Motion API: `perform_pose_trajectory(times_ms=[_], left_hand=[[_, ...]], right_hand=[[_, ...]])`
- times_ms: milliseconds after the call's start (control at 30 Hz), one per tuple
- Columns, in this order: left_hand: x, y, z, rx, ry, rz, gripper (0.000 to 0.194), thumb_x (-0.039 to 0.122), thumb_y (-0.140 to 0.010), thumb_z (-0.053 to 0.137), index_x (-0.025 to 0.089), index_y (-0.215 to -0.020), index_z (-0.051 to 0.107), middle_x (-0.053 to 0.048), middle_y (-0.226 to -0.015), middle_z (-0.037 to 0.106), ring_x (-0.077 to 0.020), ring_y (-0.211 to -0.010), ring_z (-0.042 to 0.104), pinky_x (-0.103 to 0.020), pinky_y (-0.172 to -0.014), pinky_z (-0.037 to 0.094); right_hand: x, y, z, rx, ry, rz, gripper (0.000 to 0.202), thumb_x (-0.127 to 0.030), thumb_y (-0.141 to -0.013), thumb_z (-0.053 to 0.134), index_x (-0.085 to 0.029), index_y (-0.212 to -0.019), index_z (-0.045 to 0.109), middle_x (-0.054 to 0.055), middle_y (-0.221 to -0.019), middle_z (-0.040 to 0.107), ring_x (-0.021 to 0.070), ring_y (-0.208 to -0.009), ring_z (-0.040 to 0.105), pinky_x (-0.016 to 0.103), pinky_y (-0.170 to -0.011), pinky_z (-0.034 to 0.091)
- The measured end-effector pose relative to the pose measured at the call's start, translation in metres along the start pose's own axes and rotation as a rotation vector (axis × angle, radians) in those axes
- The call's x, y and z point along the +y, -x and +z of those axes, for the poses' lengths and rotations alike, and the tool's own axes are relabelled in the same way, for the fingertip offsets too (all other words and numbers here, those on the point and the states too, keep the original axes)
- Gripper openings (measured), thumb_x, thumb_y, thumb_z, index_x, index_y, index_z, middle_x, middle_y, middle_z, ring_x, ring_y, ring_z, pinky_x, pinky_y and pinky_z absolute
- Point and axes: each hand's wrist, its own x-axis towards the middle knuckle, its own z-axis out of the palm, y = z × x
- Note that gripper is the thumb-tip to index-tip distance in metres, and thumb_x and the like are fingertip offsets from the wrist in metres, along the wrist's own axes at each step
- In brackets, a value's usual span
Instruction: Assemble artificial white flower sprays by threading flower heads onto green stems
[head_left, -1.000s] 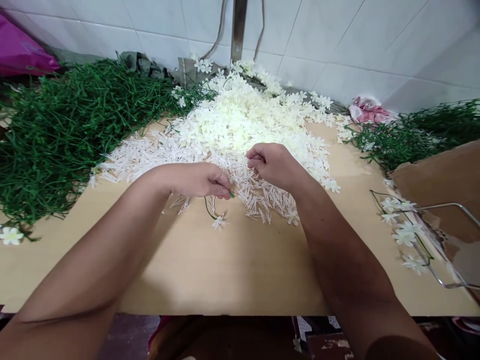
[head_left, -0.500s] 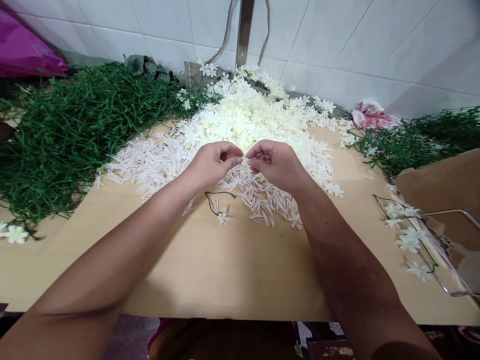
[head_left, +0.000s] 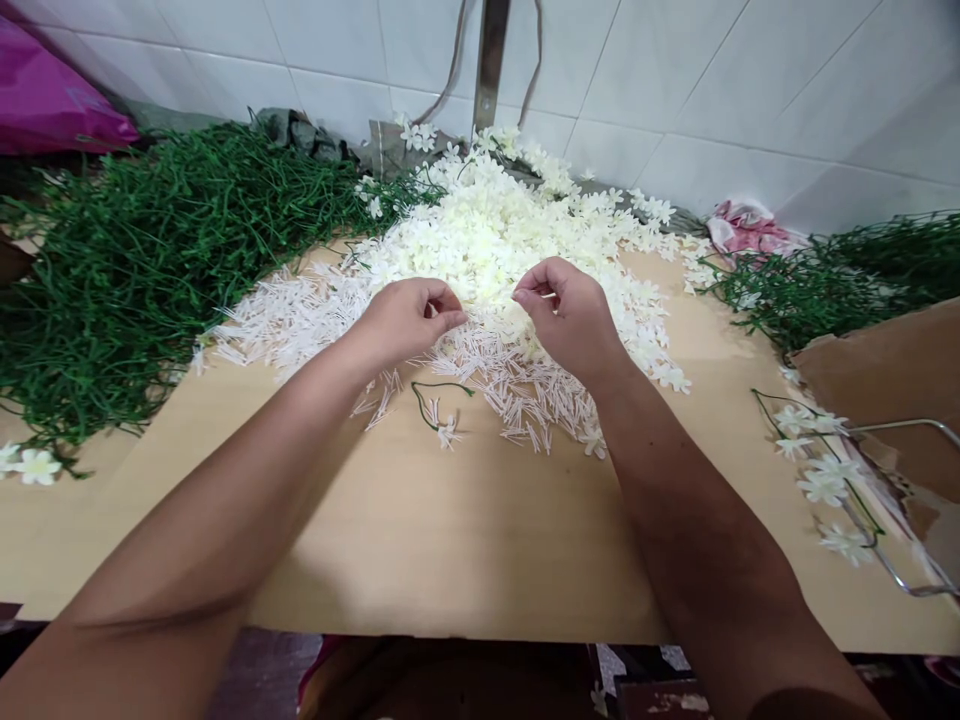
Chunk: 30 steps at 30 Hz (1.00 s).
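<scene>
My left hand (head_left: 418, 315) is closed, thumb against fingertips, above the near edge of the pile of white artificial flowers (head_left: 495, 230). What it pinches, if anything, is too small to make out. My right hand (head_left: 564, 312) also pinches, over the right part of the same pile; any small thing at its fingertips blends into the white behind. A gap separates the two hands. Thin white plastic stamens (head_left: 517, 390) lie scattered below and between them. Just in front rests a green stem (head_left: 421, 405) bearing one white flower.
Green plastic stems (head_left: 165, 250) are heaped at the left, and more green stems (head_left: 855, 280) lie at the right. A cardboard piece (head_left: 892, 370), a bent metal wire (head_left: 900, 580) and a flowered stem (head_left: 825, 480) are at the right edge. A tiled wall (head_left: 660, 90) stands behind.
My hands were close together with fingertips nearly meeting. They have moved apart, the left one leftward and the right one up and to the right.
</scene>
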Motion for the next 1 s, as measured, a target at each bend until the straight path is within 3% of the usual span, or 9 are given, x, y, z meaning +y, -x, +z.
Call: perform_pose_trajectory(times_ms=[167,333,467,567,733,867,1000], left_hand=[[-0.008,-0.002,-0.002,0.198,-0.228,0.056,0.025,0.027,-0.080,0.056,0.017,-0.099,0.069,-0.006,-0.088,0.064,-0.0141,-0.073,0.053,-0.030,-0.070,0.040],[-0.015,-0.005,0.018,0.240,-0.443,0.165,0.036,0.027,-0.082,0.055,0.017,-0.115,0.064,-0.012,-0.106,0.061,-0.0231,-0.095,0.055,-0.035,-0.082,0.042],[-0.017,-0.013,0.026,0.251,-0.500,0.204,0.033,0.026,-0.083,0.052,0.017,-0.111,0.066,-0.012,-0.105,0.062,-0.0246,-0.094,0.056,-0.036,-0.080,0.041],[-0.018,-0.017,0.024,0.286,-0.413,0.178,0.026,0.028,-0.082,0.054,0.016,-0.098,0.070,-0.010,-0.096,0.064,-0.0220,-0.086,0.057,-0.035,-0.078,0.041],[-0.016,-0.018,0.013,0.339,-0.031,0.061,0.020,0.031,-0.076,0.062,0.016,-0.086,0.070,-0.003,-0.079,0.066,-0.0130,-0.067,0.052,-0.028,-0.068,0.041],[-0.007,-0.016,0.006,0.287,0.196,-0.042,0.019,0.022,-0.074,0.062,0.013,-0.088,0.071,-0.001,-0.074,0.065,-0.0097,-0.063,0.050,-0.024,-0.064,0.041],[0.001,-0.011,0.005,0.202,0.202,-0.047,0.018,0.021,-0.072,0.063,0.011,-0.085,0.071,0.001,-0.063,0.060,-0.0079,-0.057,0.046,-0.024,-0.059,0.039]], right_hand=[[-0.001,0.000,0.003,-0.023,-0.045,0.037,0.010,-0.009,-0.077,0.054,-0.018,-0.072,0.051,-0.002,-0.066,0.052,0.0088,-0.061,0.047,0.026,-0.056,0.039],[0.002,0.002,0.013,-0.053,-0.052,0.012,0.009,-0.008,-0.075,0.055,-0.017,-0.075,0.055,0.000,-0.073,0.057,0.0103,-0.066,0.051,0.028,-0.061,0.042],[0.004,0.004,0.017,-0.057,-0.040,0.028,0.005,-0.013,-0.077,0.055,-0.016,-0.077,0.058,0.000,-0.070,0.057,0.0100,-0.063,0.049,0.029,-0.063,0.042],[0.002,0.005,0.017,-0.054,-0.028,0.016,0.005,-0.015,-0.079,0.056,-0.016,-0.075,0.058,-0.001,-0.067,0.056,0.0092,-0.061,0.047,0.028,-0.062,0.041],[-0.006,0.007,0.017,-0.012,-0.092,0.023,0.005,-0.017,-0.079,0.057,-0.016,-0.075,0.058,-0.001,-0.067,0.057,0.0089,-0.061,0.049,0.027,-0.060,0.041],[-0.007,0.009,0.021,0.017,-0.081,-0.042,0.006,-0.015,-0.080,0.056,-0.017,-0.074,0.056,-0.001,-0.071,0.059,0.0096,-0.066,0.052,0.028,-0.065,0.045],[-0.007,0.011,0.027,0.049,-0.088,-0.107,0.006,-0.017,-0.081,0.053,-0.018,-0.076,0.054,0.001,-0.081,0.060,0.0118,-0.077,0.056,0.029,-0.072,0.049]])
